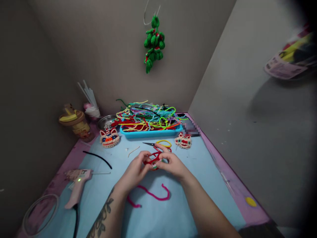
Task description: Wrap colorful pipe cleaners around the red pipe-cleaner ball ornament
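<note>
My left hand point(139, 165) and my right hand point(172, 162) pinch a small piece of bent red pipe cleaner point(155, 156) between them, over the middle of the table. Near my thumbs, its lower edge shows a bit of green and white; my fingers cover part of it. Just beyond my right fingers lie scissors point(163, 143) with yellow handles and dark blades. A magenta pipe cleaner point(158, 199) curves across the blue mat between my forearms, partly hidden by the left one.
Behind stands a blue tray point(151, 134) heaped with pipe cleaners. Pipe-cleaner animal faces sit left point(109, 138) and right point(183, 141). A pink glue gun point(78, 190) with a lit green light lies left, near a black pipe cleaner point(99, 158) and metal bowl point(106, 123). Walls enclose the table.
</note>
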A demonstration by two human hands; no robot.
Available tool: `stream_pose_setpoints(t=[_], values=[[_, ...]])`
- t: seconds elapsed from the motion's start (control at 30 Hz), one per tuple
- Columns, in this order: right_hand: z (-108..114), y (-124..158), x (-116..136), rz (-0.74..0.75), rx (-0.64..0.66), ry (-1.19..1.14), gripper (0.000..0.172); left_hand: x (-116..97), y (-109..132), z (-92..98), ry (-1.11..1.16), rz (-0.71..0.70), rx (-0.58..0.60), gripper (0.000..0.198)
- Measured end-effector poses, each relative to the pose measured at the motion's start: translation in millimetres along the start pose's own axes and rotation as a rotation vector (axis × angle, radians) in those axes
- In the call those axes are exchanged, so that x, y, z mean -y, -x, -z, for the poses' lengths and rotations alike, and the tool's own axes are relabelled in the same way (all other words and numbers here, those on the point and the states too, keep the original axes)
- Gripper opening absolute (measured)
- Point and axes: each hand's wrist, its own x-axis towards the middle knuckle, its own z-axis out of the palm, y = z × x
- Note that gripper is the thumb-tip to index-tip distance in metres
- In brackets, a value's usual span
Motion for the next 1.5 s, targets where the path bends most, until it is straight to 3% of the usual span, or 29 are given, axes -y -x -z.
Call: stream_pose_setpoints(t=[0.23, 0.37, 0.57, 0.8, 1.1, 1.23, 1.33, 1.43, 1.5], values=[[-10, 2, -2, -0.038, 0.019, -0.193, 0.04, -4, 2, -0.5, 0.116, 0.034, -0.012, 0.028], [-7, 1, -3, 0.001, -0.018, -0.141, 0.034, -1, 0, 4.2, 0.149, 0.052, -0.017, 0.031], [12, -3, -6, 0.081, -0.344, -0.447, 0.039, 9, -5, 10.4, 0.493, 0.165, 0.004, 0.04], [-5, 0, 0, -0.103, -0.061, -0.678, 0.036, 12, -6, -2.0, 0.765, 0.209, -0.057, 0.049], [-21, -6, -9, -0.187, -0.062, -0.937, 0.042, 25, -17, -4.4, 0.884, 0.257, -0.142, 0.023], [-22, -9, -16, -0.229, -0.073, -0.925, 0.034, 27, -17, -3.1, 0.921, 0.284, -0.163, 0.023], [-20, -9, -20, -0.239, -0.16, -0.842, 0.033, 26, -19, -0.3, 0.96, 0.284, -0.222, 0.019], [-16, -8, -21, -0.115, -0.265, -0.587, 0.049, 25, -23, 2.1, 1.039, 0.317, -0.339, 0.01], [-15, -5, -19, 0.036, -0.242, -0.295, 0.069, 24, -24, 2.3, 1.084, 0.354, -0.408, 0.009]])
